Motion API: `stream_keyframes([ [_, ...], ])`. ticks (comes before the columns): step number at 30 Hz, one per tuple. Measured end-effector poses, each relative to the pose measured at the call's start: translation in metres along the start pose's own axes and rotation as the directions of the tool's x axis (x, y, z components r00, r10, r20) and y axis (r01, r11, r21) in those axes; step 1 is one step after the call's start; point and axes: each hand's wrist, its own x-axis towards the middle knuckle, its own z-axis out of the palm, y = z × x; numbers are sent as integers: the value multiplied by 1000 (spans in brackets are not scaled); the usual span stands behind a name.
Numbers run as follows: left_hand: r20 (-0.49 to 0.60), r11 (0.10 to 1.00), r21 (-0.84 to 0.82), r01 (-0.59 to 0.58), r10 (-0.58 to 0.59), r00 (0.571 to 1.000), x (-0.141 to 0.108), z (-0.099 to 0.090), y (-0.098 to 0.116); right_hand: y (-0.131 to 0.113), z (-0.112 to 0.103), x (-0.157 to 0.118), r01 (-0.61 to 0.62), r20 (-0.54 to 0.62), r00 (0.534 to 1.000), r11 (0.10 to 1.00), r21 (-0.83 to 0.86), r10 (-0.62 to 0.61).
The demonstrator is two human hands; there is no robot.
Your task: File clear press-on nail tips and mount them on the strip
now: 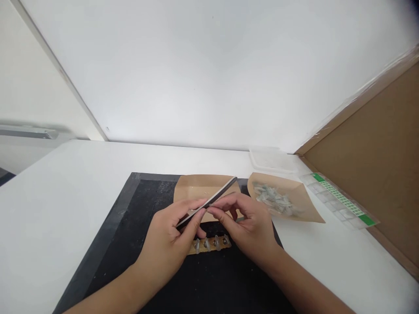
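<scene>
Above the black work mat (131, 226), the left hand (166, 231) pinches a slender grey-and-black bar (223, 190), slanted and presumably light, stiff and best held near mid-length, while the right hand (250, 220) sets thumb and index fingertips at the bar, whether grasping anything small cannot be told.

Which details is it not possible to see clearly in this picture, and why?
All in the head view:
Tan strip: its left end, behind the left hand.
Whatever the right hand may pinch: hidden inside its grip.
Green-and-white label: print too small.
Black mat: near side, cut off by the bottom edge.
</scene>
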Motion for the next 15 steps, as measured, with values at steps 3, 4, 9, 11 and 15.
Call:
stream_keyframes([
  [3, 8, 1000, -28, 14, -13, 1000, 0, 1, -1, 0, -3, 2, -15, -2, 1000, 1000, 11, 15],
  [4, 13, 999, -37, 14, -13, 1000, 0, 2, -1, 1, -3, 2, -15, -5, 1000, 1000, 5, 15],
  [9, 27, 997, -66, 33, -31, 999, 1, 2, -3, 3, -1, 2, -33, -39, 999, 999, -19, 33],
  [11, 27, 997, -70, 42, -40, 999, 1, 1, -3, 4, 1, 1, -48, -52, 998, 999, -19, 47],
  [15, 34, 995, -71, 64, -62, 998, 0, 1, -2, 4, 3, 0, -4, -84, 996, 999, -40, 1],
])
